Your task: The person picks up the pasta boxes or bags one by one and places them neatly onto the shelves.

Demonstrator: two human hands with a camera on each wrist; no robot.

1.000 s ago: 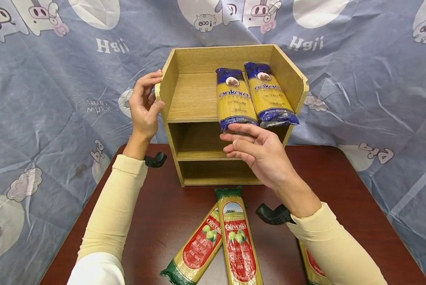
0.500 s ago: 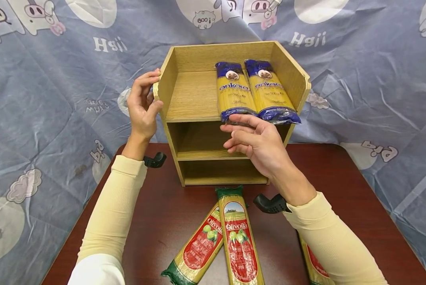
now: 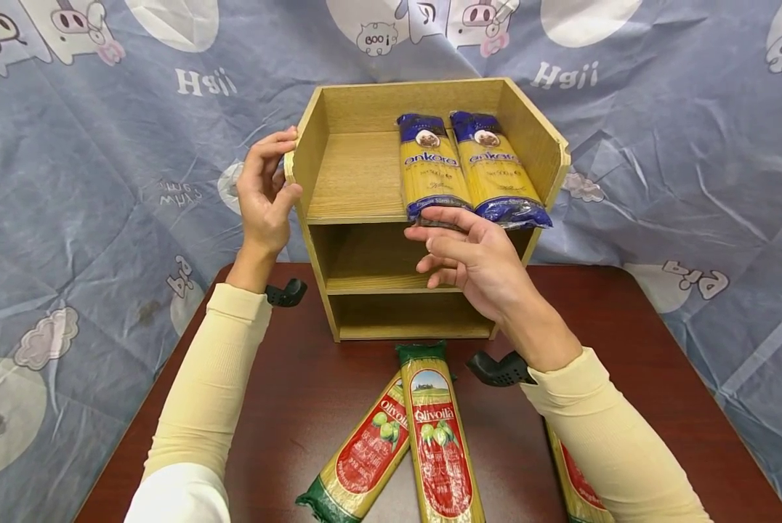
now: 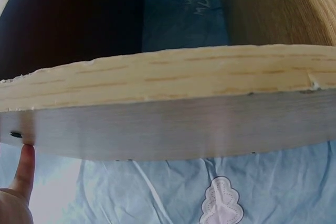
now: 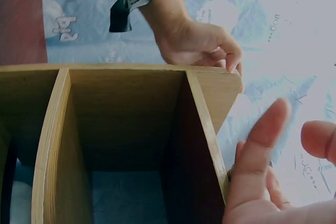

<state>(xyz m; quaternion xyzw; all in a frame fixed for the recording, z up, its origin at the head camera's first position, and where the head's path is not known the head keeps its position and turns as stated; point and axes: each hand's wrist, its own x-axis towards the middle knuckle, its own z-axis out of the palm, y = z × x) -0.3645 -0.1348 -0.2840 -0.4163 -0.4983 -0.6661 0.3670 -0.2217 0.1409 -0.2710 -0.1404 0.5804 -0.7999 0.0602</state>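
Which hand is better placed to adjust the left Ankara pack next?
Probably the right hand: its fingers are at the front end of the left Ankara pack. The left hand is over at the left side panel, apart from the pack.

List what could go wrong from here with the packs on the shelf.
The rightmost ankara pack pokes past the front of the top shelf, so it might slide off if nudged. The right hand is at the near end of the other ankara pack; an uneven push could skew it. The wooden shelf unit might shift under a hard push, though the left hand grips its side.
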